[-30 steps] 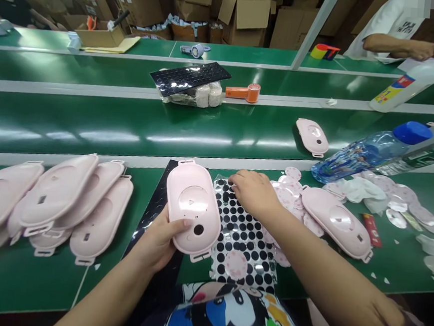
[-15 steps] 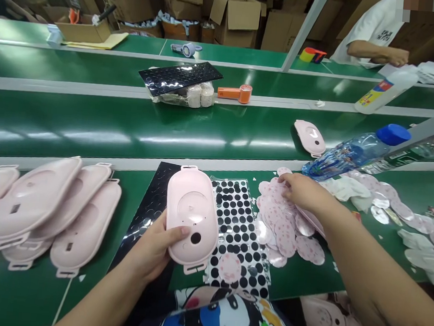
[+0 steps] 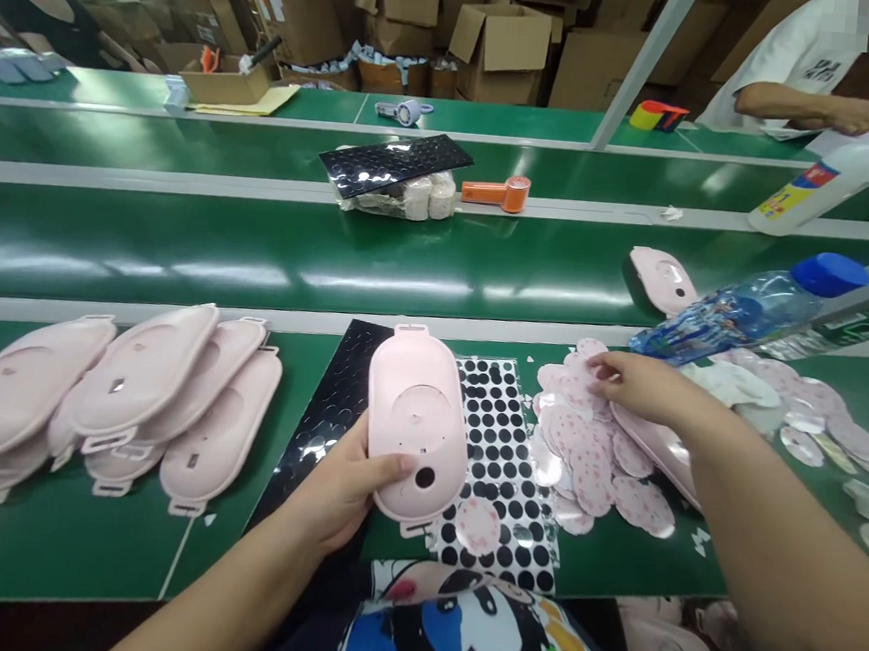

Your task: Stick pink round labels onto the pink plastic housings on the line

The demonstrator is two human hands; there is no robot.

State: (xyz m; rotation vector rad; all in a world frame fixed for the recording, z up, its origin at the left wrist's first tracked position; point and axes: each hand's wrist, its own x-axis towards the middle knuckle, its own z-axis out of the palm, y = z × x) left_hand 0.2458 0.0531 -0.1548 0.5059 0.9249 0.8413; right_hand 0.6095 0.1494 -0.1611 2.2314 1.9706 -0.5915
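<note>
L hand (image 3: 335, 493) has a firm hold on a pink plastic shell (image 3: 416, 424): fingers under it, thumb across the face, right beside the round hole at the lower end. Shell is up off the belt, tilted, between a black sheet (image 3: 330, 408) and a clear sheet of black dots (image 3: 505, 472).

R hand (image 3: 640, 387) is narrow, fingertips (image 3: 597, 370) down on top of a loose pile of pink discs (image 3: 589, 468). I can't tell if they're pinching one or just touching. Under the R wrist, 2nd pink shell (image 3: 655, 448) lies partly hidden, touching the pile.

Left of the L hand, a stack of pink shells (image 3: 135, 392) lies overlapped on the green belt (image 3: 63, 547). Right of the R hand: white cloth (image 3: 731, 384), peeled clear backing bits (image 3: 801, 445), and a water bottle w/ blue cap (image 3: 737, 309) on its side. 3rd shell (image 3: 664, 281) sits just past it on the next belt.

Farther on: orange roller (image 3: 497, 194), wrapped rolls (image 3: 414, 199) under another dot sheet (image 3: 394, 162), white bottle (image 3: 821, 190). Co-worker's arm (image 3: 790, 105) at top right, cardboard boxes (image 3: 498, 40) behind.
</note>
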